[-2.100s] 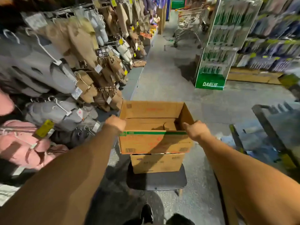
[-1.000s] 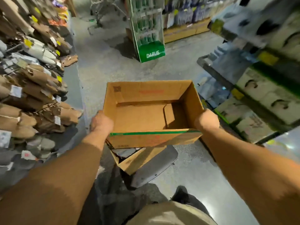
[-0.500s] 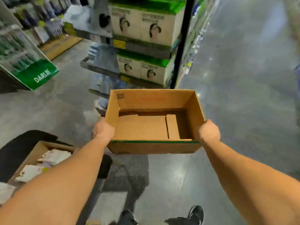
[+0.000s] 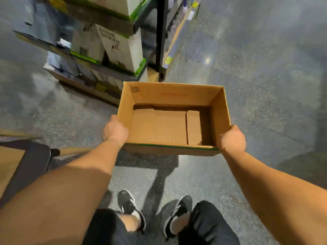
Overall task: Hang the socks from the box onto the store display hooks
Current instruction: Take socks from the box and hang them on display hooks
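I carry an open brown cardboard box (image 4: 217, 110) in front of me above the floor. Nothing lies inside it; only its folded bottom flaps show. My left hand (image 4: 115, 131) grips the box's near left corner. At the near right corner my right hand (image 4: 231, 138) grips the other side. No socks and no display hooks are in view.
A shelf unit (image 4: 99, 68) with white and green cartons stands ahead on the left, with a black upright post (image 4: 161, 38) at its corner. A dark stool (image 4: 31, 167) and the edge of a second cardboard box (image 4: 7, 167) sit at the far left. Grey floor (image 4: 256, 76) stretches to the right.
I have lifted the box off the second box on the stool and turned right, away from the sock display. The shelf with cartons is now close ahead.
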Demonstrator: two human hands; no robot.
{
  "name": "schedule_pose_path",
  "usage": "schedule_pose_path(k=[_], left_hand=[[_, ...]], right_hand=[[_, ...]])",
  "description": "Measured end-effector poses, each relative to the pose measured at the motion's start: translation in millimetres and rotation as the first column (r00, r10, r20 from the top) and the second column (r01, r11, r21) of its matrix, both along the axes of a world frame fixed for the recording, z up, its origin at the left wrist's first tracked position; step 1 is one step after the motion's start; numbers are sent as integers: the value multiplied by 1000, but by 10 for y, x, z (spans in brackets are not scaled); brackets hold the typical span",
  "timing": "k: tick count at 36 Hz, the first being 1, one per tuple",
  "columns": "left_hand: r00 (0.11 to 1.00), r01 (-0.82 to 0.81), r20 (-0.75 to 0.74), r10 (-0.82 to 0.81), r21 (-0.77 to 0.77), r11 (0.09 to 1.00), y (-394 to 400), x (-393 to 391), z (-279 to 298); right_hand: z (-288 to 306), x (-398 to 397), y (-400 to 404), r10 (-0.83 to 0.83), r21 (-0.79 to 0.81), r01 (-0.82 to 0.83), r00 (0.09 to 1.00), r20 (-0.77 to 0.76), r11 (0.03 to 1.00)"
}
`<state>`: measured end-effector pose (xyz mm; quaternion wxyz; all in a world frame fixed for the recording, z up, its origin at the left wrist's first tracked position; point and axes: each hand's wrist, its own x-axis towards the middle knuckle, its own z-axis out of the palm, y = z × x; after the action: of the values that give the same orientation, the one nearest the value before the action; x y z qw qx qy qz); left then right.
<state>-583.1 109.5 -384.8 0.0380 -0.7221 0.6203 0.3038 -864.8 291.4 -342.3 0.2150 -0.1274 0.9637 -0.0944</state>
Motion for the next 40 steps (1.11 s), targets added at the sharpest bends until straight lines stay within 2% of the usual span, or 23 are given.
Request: schedule_pose_path(k=[11,15,21,25,30,33,35,40], left_hand=[[993,96,67,-98,25,995,-157,-527,-3000],[996,69,65,-67,-32,997,-258,-678,-3712],[991,103,90,-95,-83,991,-437,-754,-4377],[988,123,101,-113,-102,987,-436,-753,-4472],[976,169,125,-179,85,982,-529,-768,-4329],[957,218,158,-245,167,961,-604,-763,-4164],[936,277,186,-299,133,952,-631,-757,-3997],[913,347,155,-377,189,919,-448,-650,-3121]], right_hand=[[-3011,-452,-7,-52,-43,55,996,75,998],[-3869,-574,-100,-37,-63,42,996,78,997],[-4590,-606,-242,-26,-26,27,998,58,999],[-4670,-592,-294,-32,-4,32,999,25,999],[-4613,-643,-322,-9,41,5,996,93,999],[-4558,-579,-385,12,33,-13,1000,29,999],[-4406,-482,-465,86,48,-85,996,-35,995],[-3536,-123,-691,174,56,-173,985,-17,983]])
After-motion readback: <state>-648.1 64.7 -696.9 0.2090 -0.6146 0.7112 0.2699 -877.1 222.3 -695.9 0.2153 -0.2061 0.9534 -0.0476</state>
